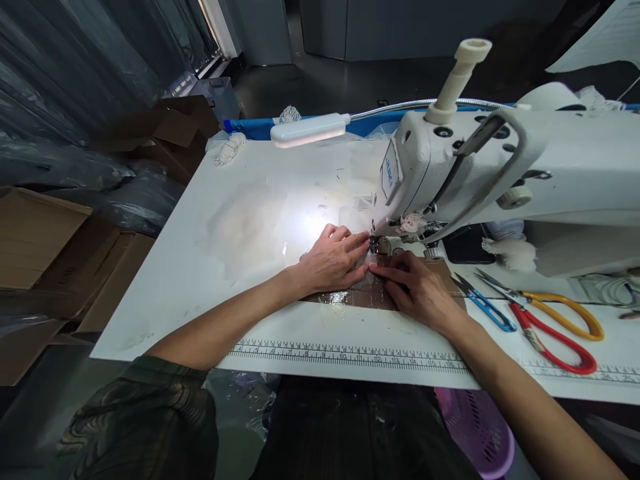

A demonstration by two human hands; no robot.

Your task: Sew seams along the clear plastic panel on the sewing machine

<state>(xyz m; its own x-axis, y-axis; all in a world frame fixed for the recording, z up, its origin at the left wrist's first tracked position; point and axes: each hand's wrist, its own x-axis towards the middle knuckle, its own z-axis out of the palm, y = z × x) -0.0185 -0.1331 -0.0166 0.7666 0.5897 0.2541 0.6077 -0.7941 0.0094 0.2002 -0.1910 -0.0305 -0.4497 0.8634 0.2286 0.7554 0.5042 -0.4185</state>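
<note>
Head view, the only one supplied. The work in hand is a small piece of sheer pale cloth (pixel 369 277) on the table (pixel 200 280), at the near side of the needle end of a white sewing machine (pixel 415 160). Brown sheeting (pixel 350 298) lies about and below it.

Governing relation: the cloth sits in the narrow gap between the two hands, just short of the presser foot (pixel 373 243), which stands at its far side. The visible strip appears to run near to far, towards the foot; much of it is covered, so its full long axis cannot be confirmed. Both hands are at the cloth, and neither is clearly nearer.

Left hand (pixel 337 261): to the left of the cloth, palm down, laid flat with fingers slightly spread, fingertips close beside the foot. Right hand (pixel 423 290): to the right, forefinger extended to the cloth's right edge, other fingers bent; whether it pinches or merely presses cannot be told.

Also noted: a lit lamp (pixel 310 130) on the far side; blue snips (pixel 485 303) and large scissors (pixel 526 298) right of the right hand; a printed ruler (pixel 360 357) along the near edge.
</note>
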